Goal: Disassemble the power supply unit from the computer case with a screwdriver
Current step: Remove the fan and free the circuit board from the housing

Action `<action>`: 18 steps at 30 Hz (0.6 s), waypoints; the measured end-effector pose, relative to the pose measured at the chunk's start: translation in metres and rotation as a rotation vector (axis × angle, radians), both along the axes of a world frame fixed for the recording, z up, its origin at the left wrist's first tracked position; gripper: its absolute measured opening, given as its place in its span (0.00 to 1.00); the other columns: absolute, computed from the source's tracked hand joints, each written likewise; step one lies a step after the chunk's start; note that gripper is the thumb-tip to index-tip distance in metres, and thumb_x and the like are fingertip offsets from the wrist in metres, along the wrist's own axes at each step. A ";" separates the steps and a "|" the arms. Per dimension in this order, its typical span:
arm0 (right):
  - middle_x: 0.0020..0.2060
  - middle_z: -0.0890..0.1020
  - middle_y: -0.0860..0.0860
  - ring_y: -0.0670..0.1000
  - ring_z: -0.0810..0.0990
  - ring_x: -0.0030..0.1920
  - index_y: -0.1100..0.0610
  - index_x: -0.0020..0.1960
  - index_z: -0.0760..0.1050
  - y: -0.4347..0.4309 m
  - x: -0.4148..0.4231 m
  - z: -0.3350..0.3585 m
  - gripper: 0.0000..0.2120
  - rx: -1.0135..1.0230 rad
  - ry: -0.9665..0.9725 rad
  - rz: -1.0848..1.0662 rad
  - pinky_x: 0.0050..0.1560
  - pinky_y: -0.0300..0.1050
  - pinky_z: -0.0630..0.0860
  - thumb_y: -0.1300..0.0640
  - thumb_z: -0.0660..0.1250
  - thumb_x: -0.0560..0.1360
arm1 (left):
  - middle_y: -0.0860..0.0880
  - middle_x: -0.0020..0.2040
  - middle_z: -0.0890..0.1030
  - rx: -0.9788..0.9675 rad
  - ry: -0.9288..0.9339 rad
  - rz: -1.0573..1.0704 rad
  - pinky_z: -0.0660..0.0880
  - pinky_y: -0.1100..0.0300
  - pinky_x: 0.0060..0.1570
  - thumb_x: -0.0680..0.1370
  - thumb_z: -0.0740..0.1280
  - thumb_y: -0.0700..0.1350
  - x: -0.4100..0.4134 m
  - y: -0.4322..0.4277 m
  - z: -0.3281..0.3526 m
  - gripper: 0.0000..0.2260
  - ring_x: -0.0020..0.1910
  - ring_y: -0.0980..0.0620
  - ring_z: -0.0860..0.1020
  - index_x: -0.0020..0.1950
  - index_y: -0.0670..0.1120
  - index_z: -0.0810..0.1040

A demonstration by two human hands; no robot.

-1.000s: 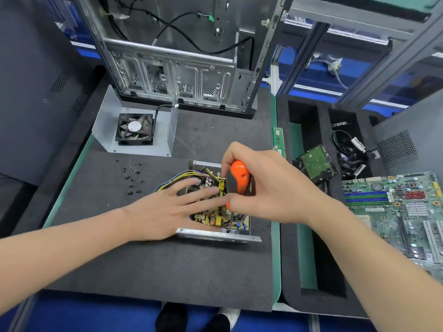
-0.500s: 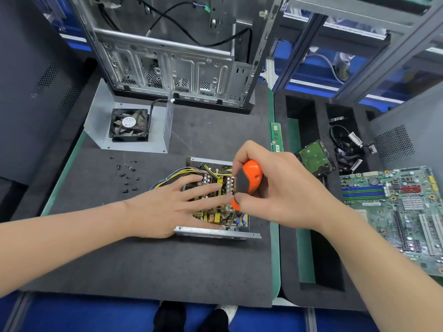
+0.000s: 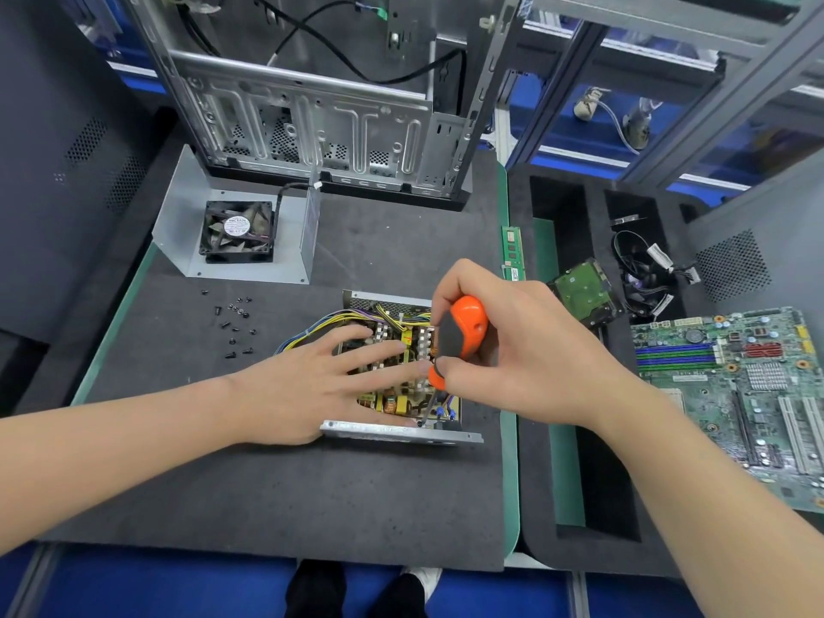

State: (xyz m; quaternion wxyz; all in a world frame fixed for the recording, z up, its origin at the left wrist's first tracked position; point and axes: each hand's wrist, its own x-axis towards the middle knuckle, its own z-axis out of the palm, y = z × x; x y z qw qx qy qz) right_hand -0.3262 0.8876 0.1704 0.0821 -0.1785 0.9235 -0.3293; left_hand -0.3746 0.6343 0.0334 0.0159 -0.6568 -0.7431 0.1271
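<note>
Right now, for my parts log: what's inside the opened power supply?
A circuit board with a copper coil, heatsinks and coloured wires. The left grip lies flat across it; the right grip, holding the screwdriver, covers its right side. Parts beneath them are hidden.

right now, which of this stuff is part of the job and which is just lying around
In the job: open power supply unit, pressed by the left hand; orange screwdriver, gripped by the right hand, tip at the unit's near edge; loose screws; metal cover with fan; computer case.
Lying about: RAM stick; hard drive; motherboard; cable bundle.
</note>
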 end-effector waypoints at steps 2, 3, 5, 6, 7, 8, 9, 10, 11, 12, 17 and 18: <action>0.34 0.77 0.45 0.48 0.78 0.36 0.43 0.51 0.68 0.000 0.000 0.000 0.19 -0.005 -0.006 0.002 0.35 0.52 0.77 0.55 0.75 0.69 | 0.45 0.86 0.42 -0.001 -0.007 0.000 0.54 0.36 0.77 0.76 0.40 0.39 0.001 0.000 0.001 0.38 0.82 0.37 0.57 0.84 0.62 0.53; 0.34 0.77 0.45 0.48 0.78 0.36 0.43 0.51 0.68 0.000 0.000 0.000 0.19 -0.006 -0.007 0.005 0.35 0.52 0.77 0.55 0.76 0.69 | 0.45 0.86 0.41 -0.002 -0.008 0.004 0.55 0.36 0.77 0.76 0.38 0.39 0.001 0.000 0.001 0.37 0.82 0.37 0.57 0.84 0.63 0.53; 0.34 0.77 0.46 0.48 0.78 0.36 0.43 0.51 0.68 0.001 0.000 0.001 0.19 -0.010 -0.008 0.008 0.35 0.52 0.77 0.55 0.76 0.69 | 0.45 0.85 0.41 -0.009 -0.001 0.009 0.57 0.36 0.76 0.76 0.40 0.39 0.001 0.001 0.002 0.38 0.81 0.37 0.58 0.84 0.63 0.54; 0.34 0.78 0.46 0.49 0.78 0.36 0.43 0.51 0.68 0.001 0.000 0.001 0.19 -0.012 -0.010 0.010 0.35 0.52 0.77 0.55 0.76 0.69 | 0.45 0.85 0.40 -0.012 0.002 0.008 0.58 0.36 0.76 0.75 0.40 0.39 0.001 0.001 0.003 0.38 0.81 0.37 0.59 0.84 0.63 0.54; 0.34 0.78 0.47 0.49 0.77 0.36 0.43 0.51 0.68 0.001 0.000 0.001 0.19 -0.014 -0.012 0.011 0.35 0.52 0.77 0.55 0.76 0.69 | 0.45 0.85 0.40 -0.013 0.005 0.005 0.58 0.36 0.75 0.76 0.39 0.39 0.001 0.001 0.003 0.38 0.81 0.37 0.60 0.84 0.62 0.55; 0.34 0.78 0.47 0.49 0.78 0.36 0.43 0.51 0.68 0.001 0.000 0.001 0.19 -0.015 -0.013 0.009 0.35 0.52 0.77 0.55 0.76 0.69 | 0.45 0.85 0.40 -0.012 0.007 0.004 0.58 0.36 0.75 0.76 0.37 0.39 0.001 0.001 0.003 0.38 0.80 0.36 0.60 0.84 0.62 0.55; 0.34 0.78 0.47 0.49 0.78 0.36 0.43 0.51 0.68 0.001 0.000 0.001 0.19 -0.014 -0.013 0.006 0.35 0.52 0.77 0.55 0.76 0.69 | 0.45 0.85 0.41 -0.009 0.007 0.004 0.58 0.36 0.75 0.77 0.35 0.39 0.001 0.001 0.004 0.37 0.80 0.36 0.61 0.84 0.62 0.56; 0.34 0.78 0.47 0.49 0.78 0.36 0.43 0.51 0.68 0.002 0.000 0.001 0.19 -0.013 -0.012 0.003 0.35 0.52 0.77 0.55 0.76 0.69 | 0.45 0.85 0.41 -0.009 0.008 0.005 0.58 0.36 0.75 0.77 0.34 0.39 0.001 0.001 0.004 0.37 0.80 0.36 0.61 0.84 0.62 0.55; 0.34 0.78 0.47 0.49 0.78 0.36 0.43 0.51 0.68 0.002 0.000 0.002 0.19 -0.012 -0.013 0.000 0.35 0.52 0.77 0.55 0.76 0.69 | 0.45 0.86 0.41 -0.012 0.011 0.006 0.58 0.36 0.75 0.77 0.35 0.40 0.001 0.001 0.004 0.37 0.80 0.37 0.61 0.84 0.62 0.55; 0.34 0.78 0.47 0.49 0.78 0.36 0.42 0.51 0.68 0.002 0.000 0.002 0.19 -0.010 -0.015 -0.002 0.35 0.53 0.78 0.54 0.76 0.68 | 0.45 0.86 0.42 -0.015 0.014 0.009 0.57 0.36 0.76 0.77 0.37 0.40 0.001 0.001 0.004 0.37 0.80 0.37 0.61 0.84 0.62 0.55; 0.34 0.78 0.47 0.49 0.78 0.35 0.42 0.50 0.68 0.003 0.001 0.001 0.20 -0.017 -0.025 -0.010 0.35 0.54 0.78 0.55 0.76 0.68 | 0.45 0.86 0.43 0.001 0.030 0.017 0.57 0.36 0.76 0.71 0.59 0.38 -0.001 0.002 0.005 0.42 0.80 0.37 0.60 0.83 0.63 0.56; 0.34 0.78 0.47 0.49 0.78 0.35 0.42 0.50 0.68 0.002 0.001 0.001 0.20 -0.018 -0.029 -0.008 0.35 0.54 0.78 0.55 0.76 0.69 | 0.45 0.86 0.43 0.005 0.030 0.014 0.57 0.36 0.76 0.70 0.62 0.38 -0.001 0.003 0.005 0.44 0.80 0.37 0.60 0.84 0.62 0.56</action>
